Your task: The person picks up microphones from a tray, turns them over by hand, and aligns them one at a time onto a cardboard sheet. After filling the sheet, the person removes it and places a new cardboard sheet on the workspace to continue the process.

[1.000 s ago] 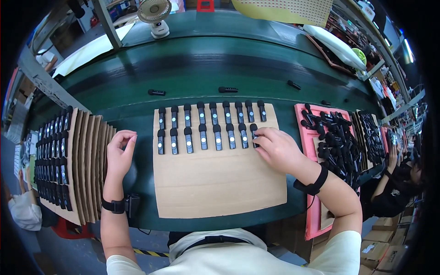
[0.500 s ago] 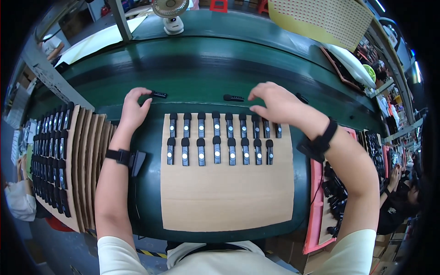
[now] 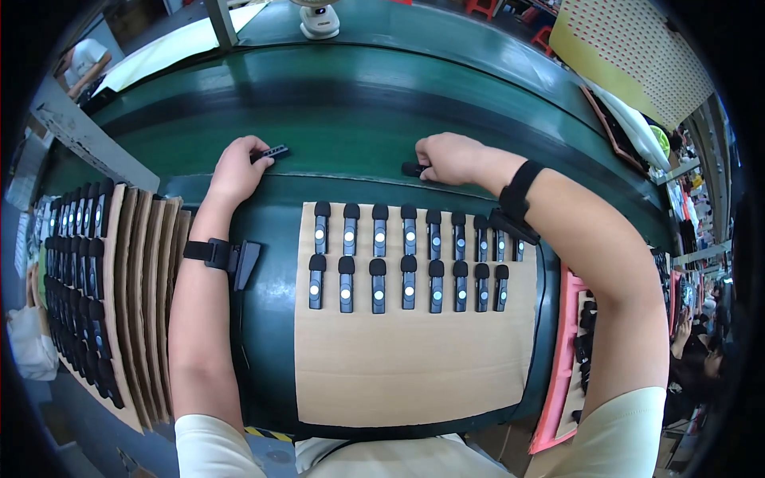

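My left hand (image 3: 239, 169) is closed on a small black clip-on microphone (image 3: 276, 151), which pokes out past the fingertips over the green conveyor belt. Farther right, my right hand (image 3: 453, 156) pinches a second black microphone (image 3: 411, 169), its foam-covered end showing beside the fingers and the rest hidden. Nearer me lies a cardboard sheet (image 3: 414, 366), carrying two rows of similar microphones (image 3: 378, 283) with black foam tops and pale round dots. The right end of the far row is partly covered by the wristband device on my right arm.
At left, several cardboard sheets (image 3: 151, 303) stand stacked on edge, the outermost one covered with microphones. A pink-rimmed tray (image 3: 550, 398) with black parts sits at right, under my forearm. Beyond the green belt (image 3: 351, 111) are a white fan base (image 3: 319, 22) and a metal post (image 3: 221, 24).
Both hands have closed on the microphones that lay on the belt. My right hand has moved left onto its microphone. The whole view has shifted, with the cardboard sheet lower and farther right.
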